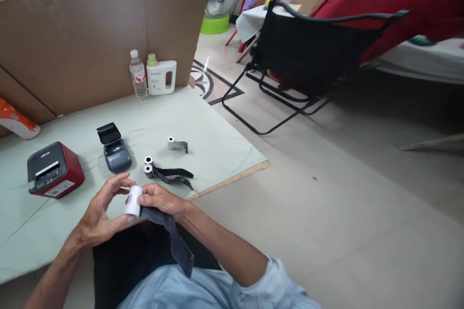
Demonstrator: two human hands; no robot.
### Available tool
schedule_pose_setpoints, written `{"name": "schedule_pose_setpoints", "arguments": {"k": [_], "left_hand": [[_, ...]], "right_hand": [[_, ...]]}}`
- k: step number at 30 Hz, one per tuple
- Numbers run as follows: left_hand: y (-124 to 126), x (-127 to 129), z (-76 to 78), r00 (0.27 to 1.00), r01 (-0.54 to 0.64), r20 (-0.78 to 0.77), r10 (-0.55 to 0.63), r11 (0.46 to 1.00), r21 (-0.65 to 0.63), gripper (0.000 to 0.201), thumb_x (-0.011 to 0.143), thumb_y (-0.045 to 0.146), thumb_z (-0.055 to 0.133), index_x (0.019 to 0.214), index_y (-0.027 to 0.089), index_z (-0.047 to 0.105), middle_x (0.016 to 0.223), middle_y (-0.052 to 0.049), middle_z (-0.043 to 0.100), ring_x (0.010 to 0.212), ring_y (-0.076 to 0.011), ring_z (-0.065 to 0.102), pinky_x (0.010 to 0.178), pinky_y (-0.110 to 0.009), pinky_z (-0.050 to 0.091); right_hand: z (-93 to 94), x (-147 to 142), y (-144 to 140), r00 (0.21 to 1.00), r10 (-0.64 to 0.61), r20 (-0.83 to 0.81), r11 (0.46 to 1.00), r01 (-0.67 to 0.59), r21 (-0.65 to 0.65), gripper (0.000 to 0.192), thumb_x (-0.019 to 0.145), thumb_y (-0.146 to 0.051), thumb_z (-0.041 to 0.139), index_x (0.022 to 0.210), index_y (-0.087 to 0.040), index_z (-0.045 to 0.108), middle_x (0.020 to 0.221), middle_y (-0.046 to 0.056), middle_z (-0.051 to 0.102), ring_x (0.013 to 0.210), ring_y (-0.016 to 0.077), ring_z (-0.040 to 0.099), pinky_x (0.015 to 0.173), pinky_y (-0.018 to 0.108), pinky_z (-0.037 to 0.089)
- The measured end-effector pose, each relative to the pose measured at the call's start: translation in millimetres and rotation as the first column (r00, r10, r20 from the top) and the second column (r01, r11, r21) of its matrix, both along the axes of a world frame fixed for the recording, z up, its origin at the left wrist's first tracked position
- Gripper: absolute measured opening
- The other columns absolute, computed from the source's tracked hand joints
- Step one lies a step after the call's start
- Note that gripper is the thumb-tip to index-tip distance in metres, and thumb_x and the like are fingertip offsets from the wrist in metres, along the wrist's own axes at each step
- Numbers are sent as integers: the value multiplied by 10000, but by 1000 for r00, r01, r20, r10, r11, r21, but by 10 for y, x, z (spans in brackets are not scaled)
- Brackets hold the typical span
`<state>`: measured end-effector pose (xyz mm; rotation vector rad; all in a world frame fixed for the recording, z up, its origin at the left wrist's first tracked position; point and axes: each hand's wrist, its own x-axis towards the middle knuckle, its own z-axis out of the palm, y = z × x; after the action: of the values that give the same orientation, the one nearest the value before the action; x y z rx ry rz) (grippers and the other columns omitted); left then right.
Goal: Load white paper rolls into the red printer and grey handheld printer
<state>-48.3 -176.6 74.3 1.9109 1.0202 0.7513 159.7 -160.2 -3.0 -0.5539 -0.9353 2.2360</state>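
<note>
Pale green table (pixel 217 140) ran under a cardboard screen. Above its near edge both hands held a small white paper roll (pixel 133 200) with a dark strip (pixel 174 239) trailing toward the lap. It looked light, crushable and best pinched at its ends. Left hand (pixel 99 217) cupped it, fingers half curled; right hand (pixel 161 200) closed its grip on roll and strip

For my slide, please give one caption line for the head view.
Both hands, left and right, hold a white paper roll with a dark strip, near two small printers.
</note>
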Motion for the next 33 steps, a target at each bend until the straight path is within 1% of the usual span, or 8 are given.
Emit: {"name": "schedule_pose_setpoints", "arguments": {"k": [3,6,10,15,17,23,28,33], "left_hand": [[-39,-11,-46,995,-17,97,26,996,-90,751,854,301,811,1516,241,463,1318,-175,663,1127,-283,698,989,-436,598],[-35,-31,42,996,20,86,-15,998,-55,762,853,293,805,1529,262,454,1294,-158,676,1170,-295,690,1008,-433,589],[1,-35,282,979,158,-150,-141,982,108,794,823,180,743,1549,299,445,1296,-112,690,1170,-285,693,1056,-447,571],[-25,80,542,855,367,-458,-242,907,206,660,829,88,626,1459,272,551,1305,-113,698,1236,-310,667,1033,-438,591],[-32,95,529,846,378,-477,-237,898,224,657,848,92,621,1475,273,544,1313,-120,699,1255,-315,659,1041,-444,589],[15,6,312,921,236,-364,-140,943,235,795,845,176,734,1566,292,423,1359,-107,685,1168,-280,708,1009,-413,607],[27,111,320,835,388,-513,-199,874,294,690,889,29,547,1537,255,471,1336,-134,683,1269,-299,647,1054,-463,578],[58,85,246,864,349,-488,-123,845,405,675,930,80,585,1567,242,431,1380,-144,667,1336,-310,608,1118,-510,544]], "right_hand": [[67,34,-2,996,82,-28,997,-82,-8,679,550,-638,982,920,-109,771,750,25,726,627,107,631,630,219,454],[93,57,-10,992,127,15,992,-128,12,649,559,-618,984,899,-107,771,701,16,711,562,98,592,568,216,424],[67,58,-35,993,106,59,994,-107,15,614,538,-580,1000,882,-117,788,683,-27,658,564,72,531,556,207,375],[30,24,-58,989,119,86,990,-125,58,538,569,-538,998,833,-120,786,727,-21,670,657,98,562,658,237,426],[12,12,-57,993,106,55,993,-108,38,554,551,-547,1002,833,-123,784,742,-14,676,663,102,572,656,236,429],[-25,0,-67,998,62,34,998,-61,-21,586,551,-576,996,863,-125,788,710,-19,659,599,85,542,610,227,407],[-5,-11,-35,998,-6,70,995,-1,105,535,618,-579,962,868,-143,779,822,2,699,735,121,594,713,248,453],[71,19,49,985,-123,122,952,83,294,488,709,-589,899,858,-147,756,819,5,698,779,153,617,774,279,478]]}}
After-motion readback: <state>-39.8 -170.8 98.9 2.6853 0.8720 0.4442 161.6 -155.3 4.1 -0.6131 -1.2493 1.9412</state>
